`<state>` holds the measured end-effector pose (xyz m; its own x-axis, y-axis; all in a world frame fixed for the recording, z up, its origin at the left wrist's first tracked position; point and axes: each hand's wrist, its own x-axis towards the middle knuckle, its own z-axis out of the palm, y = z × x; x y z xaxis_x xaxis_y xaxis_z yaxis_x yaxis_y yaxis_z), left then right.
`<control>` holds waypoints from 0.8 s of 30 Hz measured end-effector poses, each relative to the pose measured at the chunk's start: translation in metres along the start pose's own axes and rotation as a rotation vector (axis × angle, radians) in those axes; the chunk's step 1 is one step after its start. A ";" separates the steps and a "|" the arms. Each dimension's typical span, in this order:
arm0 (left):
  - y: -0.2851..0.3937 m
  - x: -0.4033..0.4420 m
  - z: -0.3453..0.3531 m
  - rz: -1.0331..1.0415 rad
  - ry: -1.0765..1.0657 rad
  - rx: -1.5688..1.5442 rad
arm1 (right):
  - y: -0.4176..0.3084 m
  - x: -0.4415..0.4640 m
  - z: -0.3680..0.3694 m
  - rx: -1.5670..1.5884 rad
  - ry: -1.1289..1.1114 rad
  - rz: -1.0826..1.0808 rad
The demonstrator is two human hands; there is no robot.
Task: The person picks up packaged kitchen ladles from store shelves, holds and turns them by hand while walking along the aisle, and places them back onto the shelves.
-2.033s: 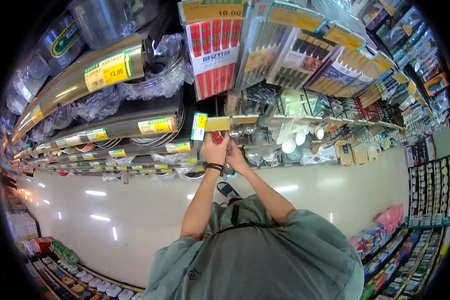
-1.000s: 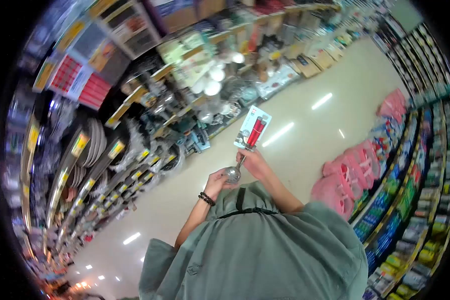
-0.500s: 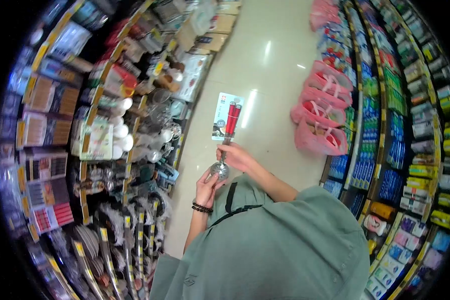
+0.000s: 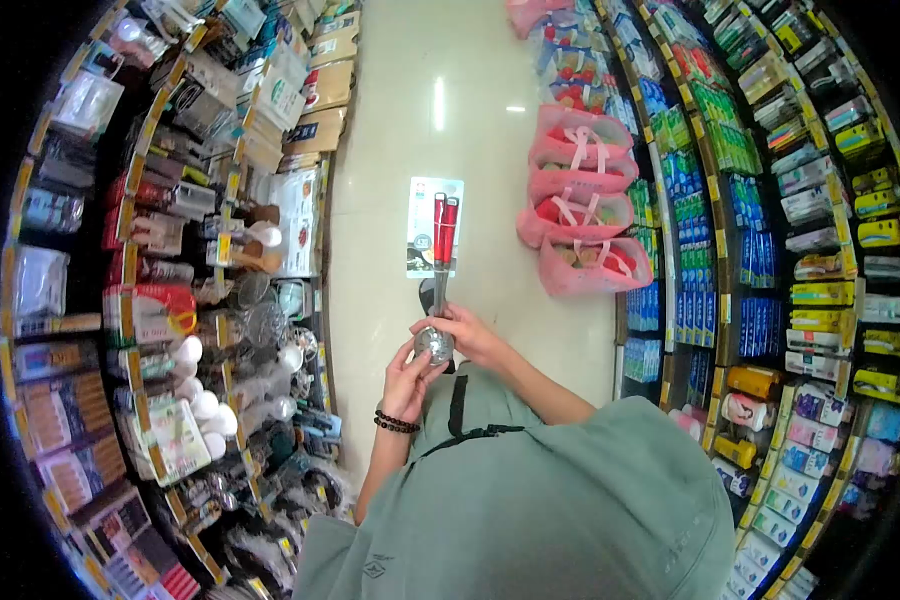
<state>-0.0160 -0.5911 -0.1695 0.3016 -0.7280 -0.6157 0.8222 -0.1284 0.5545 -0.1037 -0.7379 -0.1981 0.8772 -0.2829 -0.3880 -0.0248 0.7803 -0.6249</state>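
A slotted ladle with a round, perforated metal bowl point(image 4: 432, 344) is held in front of my body, its stem pointing away from me. Two red handles point(image 4: 445, 230) lie side by side at its far end, fastened to a printed white card point(image 4: 422, 212). My left hand point(image 4: 406, 383) is closed at the bowl, with fingertips on its surface. Around the metal stem, just beyond the bowl, my right hand point(image 4: 472, 337) is closed. A second utensil's head is not plainly visible.
Shelves of packaged kitchenware point(image 4: 185, 300) line the left side of the aisle. To the right, several pink bags point(image 4: 590, 265) hang or stand before shelves of blue and green packages point(image 4: 695, 235). Pale shiny floor point(image 4: 385, 110) runs between them.
The view has shifted, so the shelves and pink bags sit farther left. The ladle and card are now more upright in view. Both hands keep their hold.
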 end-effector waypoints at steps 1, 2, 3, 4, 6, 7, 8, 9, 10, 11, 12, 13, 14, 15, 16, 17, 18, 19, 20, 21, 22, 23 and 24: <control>0.011 0.015 0.004 -0.017 -0.015 0.016 | -0.009 0.013 -0.004 -0.010 0.029 -0.004; 0.019 0.033 0.001 -0.033 -0.051 0.027 | -0.016 0.028 -0.008 -0.018 0.060 -0.004; 0.029 0.048 0.005 -0.041 -0.075 0.027 | -0.025 0.041 -0.010 -0.027 0.091 -0.002; 0.039 0.062 0.014 -0.049 -0.095 0.027 | -0.036 0.055 -0.011 -0.038 0.165 -0.006; 0.064 0.091 0.026 -0.051 -0.129 0.004 | -0.061 0.081 -0.009 -0.051 0.226 -0.026; 0.075 0.105 0.031 -0.036 -0.134 0.015 | -0.075 0.095 -0.006 -0.058 0.253 -0.035; 0.086 0.120 0.034 -0.020 -0.138 0.028 | -0.090 0.106 -0.004 -0.086 0.285 -0.037; 0.097 0.134 0.037 -0.004 -0.141 0.043 | -0.101 0.122 -0.006 -0.099 0.298 -0.056; 0.110 0.148 0.039 -0.021 -0.150 0.167 | -0.110 0.135 -0.007 -0.108 0.312 -0.076; 0.125 0.160 0.044 -0.040 -0.153 0.300 | -0.122 0.145 -0.010 -0.106 0.324 -0.099; 0.138 0.171 0.046 -0.063 -0.161 0.429 | -0.130 0.155 -0.011 -0.087 0.336 -0.099; 0.146 0.181 0.048 0.030 -0.153 0.512 | -0.138 0.163 -0.013 -0.063 0.347 -0.104; 0.156 0.193 0.050 0.128 -0.150 0.599 | -0.148 0.173 -0.016 -0.037 0.358 -0.118; 0.167 0.207 0.055 0.232 -0.154 0.689 | -0.157 0.185 -0.020 -0.034 0.376 -0.116; 0.183 0.211 0.067 0.282 -0.117 0.734 | -0.161 0.194 -0.026 -0.030 0.396 -0.116; 0.189 0.223 0.070 0.295 -0.099 0.776 | -0.164 0.203 -0.033 -0.023 0.418 -0.112; 0.194 0.235 0.074 0.305 -0.079 0.824 | -0.172 0.214 -0.039 0.032 0.431 -0.114; 0.198 0.247 0.075 0.314 -0.059 0.864 | -0.178 0.223 -0.047 0.039 0.457 -0.113; 0.204 0.259 0.076 0.304 -0.071 0.862 | -0.185 0.234 -0.056 0.048 0.479 -0.110; 0.210 0.274 0.080 0.301 -0.081 0.877 | -0.194 0.246 -0.063 0.057 0.499 -0.108; 0.216 0.290 0.083 0.300 -0.087 0.892 | -0.202 0.257 -0.069 0.070 0.586 -0.059; 0.223 0.308 0.085 0.300 -0.090 0.908 | -0.209 0.270 -0.080 0.061 0.566 -0.052; 0.230 0.330 0.085 0.283 -0.127 0.914 | -0.216 0.285 -0.093 0.051 0.546 -0.044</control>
<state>0.2319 -0.9180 -0.1972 0.3326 -0.8728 -0.3572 0.0179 -0.3728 0.9277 0.1070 -1.0390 -0.2360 0.5006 -0.5534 -0.6657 0.0418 0.7836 -0.6199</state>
